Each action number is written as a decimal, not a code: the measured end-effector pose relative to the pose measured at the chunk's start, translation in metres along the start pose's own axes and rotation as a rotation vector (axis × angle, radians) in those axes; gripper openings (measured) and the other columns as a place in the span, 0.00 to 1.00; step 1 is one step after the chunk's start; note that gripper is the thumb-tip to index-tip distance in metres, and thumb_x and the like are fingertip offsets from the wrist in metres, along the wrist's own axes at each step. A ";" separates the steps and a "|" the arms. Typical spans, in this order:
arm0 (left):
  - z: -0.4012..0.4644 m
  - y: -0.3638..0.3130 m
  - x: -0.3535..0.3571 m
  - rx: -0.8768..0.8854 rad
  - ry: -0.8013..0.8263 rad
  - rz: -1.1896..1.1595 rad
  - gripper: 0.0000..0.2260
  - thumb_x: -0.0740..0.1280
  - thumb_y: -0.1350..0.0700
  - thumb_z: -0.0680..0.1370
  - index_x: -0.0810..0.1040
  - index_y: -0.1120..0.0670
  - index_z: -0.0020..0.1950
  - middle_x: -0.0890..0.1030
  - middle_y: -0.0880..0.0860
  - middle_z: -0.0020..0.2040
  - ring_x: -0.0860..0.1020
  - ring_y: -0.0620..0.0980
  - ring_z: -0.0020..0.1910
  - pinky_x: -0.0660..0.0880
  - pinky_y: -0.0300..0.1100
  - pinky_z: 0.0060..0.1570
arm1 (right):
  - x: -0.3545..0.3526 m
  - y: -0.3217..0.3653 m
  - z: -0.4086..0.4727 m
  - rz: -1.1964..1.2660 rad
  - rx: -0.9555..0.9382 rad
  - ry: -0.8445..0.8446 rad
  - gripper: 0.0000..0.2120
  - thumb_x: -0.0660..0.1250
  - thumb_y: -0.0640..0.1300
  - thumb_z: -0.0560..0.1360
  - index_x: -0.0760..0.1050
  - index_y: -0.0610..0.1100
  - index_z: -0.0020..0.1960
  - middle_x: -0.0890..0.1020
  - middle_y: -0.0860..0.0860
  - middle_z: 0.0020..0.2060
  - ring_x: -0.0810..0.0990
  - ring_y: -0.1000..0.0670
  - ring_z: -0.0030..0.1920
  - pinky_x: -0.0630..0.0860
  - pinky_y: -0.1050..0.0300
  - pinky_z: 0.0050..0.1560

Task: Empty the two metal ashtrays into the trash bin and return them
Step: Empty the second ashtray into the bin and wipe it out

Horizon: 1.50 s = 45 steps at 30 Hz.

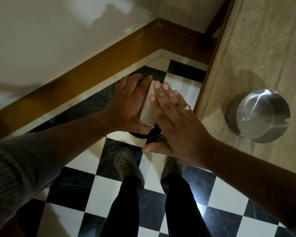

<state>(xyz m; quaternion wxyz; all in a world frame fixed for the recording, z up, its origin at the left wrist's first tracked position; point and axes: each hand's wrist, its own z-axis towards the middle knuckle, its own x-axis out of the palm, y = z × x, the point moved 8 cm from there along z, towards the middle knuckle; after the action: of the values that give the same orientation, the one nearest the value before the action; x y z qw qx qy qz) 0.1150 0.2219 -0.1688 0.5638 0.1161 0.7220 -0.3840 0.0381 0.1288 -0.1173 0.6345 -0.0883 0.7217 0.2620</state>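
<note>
My left hand (126, 106) grips a round metal ashtray (146, 108), tipped on its side above the floor. Only a pale strip of the ashtray shows between my hands. My right hand (176, 124) lies flat with fingers spread, its fingertips against the ashtray's upturned bottom. Just below both hands a dark curved rim of the trash bin (142, 135) peeks out; the rest of it is hidden. A second metal ashtray (258, 115) stands upright on the beige stone counter (263, 48) at the right, its inside shiny with a few pale specks.
The floor is black and white checkered tile (108, 189). A brown wooden skirting (92, 65) runs along the cream walls into a corner ahead. My two feet in green clogs (126, 165) stand right below the hands. The counter's edge runs diagonally close to my right arm.
</note>
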 end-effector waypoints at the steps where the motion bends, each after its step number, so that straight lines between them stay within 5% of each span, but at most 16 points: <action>1: -0.001 0.000 0.000 -0.007 0.009 -0.004 0.52 0.74 0.32 0.61 0.67 0.65 0.74 0.74 0.65 0.66 0.73 0.63 0.63 0.72 0.56 0.59 | 0.008 0.000 0.000 -0.016 0.004 0.075 0.52 0.51 0.76 0.73 0.53 0.33 0.77 0.55 0.35 0.78 0.50 0.39 0.79 0.53 0.40 0.79; 4: -0.006 -0.005 0.006 -0.020 0.054 0.008 0.53 0.74 0.30 0.61 0.67 0.65 0.74 0.73 0.66 0.67 0.73 0.64 0.64 0.72 0.57 0.59 | 0.020 -0.003 -0.005 -0.056 0.051 0.227 0.53 0.52 0.76 0.72 0.52 0.34 0.78 0.54 0.35 0.78 0.50 0.38 0.79 0.55 0.39 0.78; 8: -0.008 -0.012 0.008 -0.022 0.001 -0.024 0.51 0.72 0.30 0.63 0.69 0.64 0.73 0.74 0.64 0.68 0.71 0.62 0.67 0.68 0.55 0.66 | -0.001 0.003 -0.001 0.000 0.049 -0.063 0.52 0.52 0.76 0.73 0.54 0.33 0.77 0.54 0.34 0.77 0.50 0.38 0.79 0.52 0.40 0.79; 11: -0.011 -0.012 0.012 -0.036 0.044 -0.031 0.54 0.73 0.30 0.61 0.65 0.64 0.75 0.72 0.65 0.70 0.70 0.64 0.68 0.67 0.55 0.67 | 0.022 -0.001 -0.008 -0.010 0.080 0.214 0.56 0.53 0.78 0.70 0.51 0.34 0.78 0.54 0.36 0.78 0.49 0.38 0.80 0.54 0.39 0.78; 15: -0.013 -0.011 0.011 -0.013 0.018 0.003 0.50 0.73 0.32 0.62 0.69 0.65 0.72 0.74 0.65 0.67 0.72 0.64 0.66 0.68 0.54 0.66 | 0.002 0.003 -0.007 0.014 0.042 -0.030 0.53 0.53 0.76 0.72 0.53 0.33 0.77 0.54 0.34 0.77 0.50 0.38 0.79 0.52 0.41 0.79; 19: -0.016 -0.005 0.012 -0.027 0.048 0.013 0.53 0.75 0.32 0.60 0.65 0.63 0.74 0.73 0.67 0.67 0.72 0.66 0.64 0.72 0.58 0.61 | 0.025 -0.002 -0.011 0.023 0.031 0.266 0.56 0.54 0.78 0.70 0.49 0.35 0.78 0.51 0.36 0.79 0.47 0.39 0.80 0.54 0.40 0.78; 23: -0.018 -0.001 0.011 -0.027 0.026 0.031 0.50 0.73 0.31 0.62 0.70 0.65 0.72 0.74 0.66 0.67 0.73 0.65 0.65 0.71 0.58 0.62 | -0.003 0.004 -0.003 0.036 -0.023 -0.025 0.53 0.52 0.76 0.72 0.54 0.32 0.76 0.54 0.34 0.77 0.50 0.38 0.79 0.52 0.42 0.79; 27: -0.015 -0.002 0.009 -0.024 0.049 0.033 0.51 0.72 0.30 0.62 0.67 0.65 0.73 0.73 0.67 0.67 0.73 0.65 0.64 0.71 0.56 0.62 | 0.023 0.000 -0.009 0.033 -0.012 0.293 0.55 0.54 0.77 0.70 0.49 0.34 0.78 0.51 0.36 0.79 0.47 0.38 0.80 0.54 0.40 0.78; 31: -0.012 -0.004 0.005 0.014 -0.046 0.057 0.47 0.73 0.32 0.64 0.71 0.67 0.69 0.76 0.67 0.65 0.74 0.65 0.63 0.71 0.55 0.62 | -0.007 0.003 -0.004 0.055 -0.040 -0.018 0.53 0.55 0.76 0.71 0.57 0.31 0.76 0.58 0.33 0.76 0.53 0.37 0.79 0.56 0.40 0.78; 35: -0.007 0.003 0.008 -0.018 0.014 0.063 0.51 0.74 0.32 0.61 0.67 0.64 0.72 0.75 0.66 0.65 0.73 0.64 0.63 0.70 0.54 0.61 | 0.020 0.001 -0.008 0.012 -0.045 0.331 0.56 0.55 0.77 0.70 0.48 0.35 0.79 0.49 0.37 0.79 0.45 0.39 0.80 0.54 0.40 0.78; 40: -0.006 0.001 0.010 -0.029 -0.024 0.114 0.42 0.70 0.34 0.69 0.73 0.64 0.70 0.77 0.64 0.64 0.75 0.62 0.64 0.69 0.53 0.63 | -0.020 0.009 0.001 0.080 -0.078 -0.103 0.52 0.58 0.74 0.71 0.53 0.33 0.76 0.55 0.34 0.76 0.51 0.37 0.79 0.53 0.41 0.79; 43: -0.004 0.004 0.007 -0.068 0.010 0.045 0.49 0.72 0.32 0.62 0.67 0.63 0.72 0.74 0.64 0.65 0.73 0.63 0.63 0.68 0.52 0.61 | 0.017 -0.002 -0.004 0.013 -0.009 0.322 0.57 0.57 0.77 0.69 0.45 0.35 0.79 0.47 0.37 0.79 0.44 0.39 0.80 0.49 0.40 0.79; 45: -0.007 0.002 0.009 -0.053 0.033 0.061 0.50 0.73 0.32 0.62 0.67 0.64 0.72 0.75 0.65 0.65 0.73 0.63 0.63 0.68 0.53 0.62 | 0.018 0.001 -0.007 0.018 -0.013 0.346 0.57 0.56 0.77 0.69 0.45 0.35 0.79 0.48 0.37 0.79 0.45 0.39 0.80 0.50 0.41 0.79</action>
<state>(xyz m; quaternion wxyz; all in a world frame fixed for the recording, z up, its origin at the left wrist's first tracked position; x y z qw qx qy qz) 0.1080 0.2254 -0.1769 0.5663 0.1293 0.7372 -0.3452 0.0284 0.1298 -0.1337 0.4977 -0.1300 0.8193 0.2533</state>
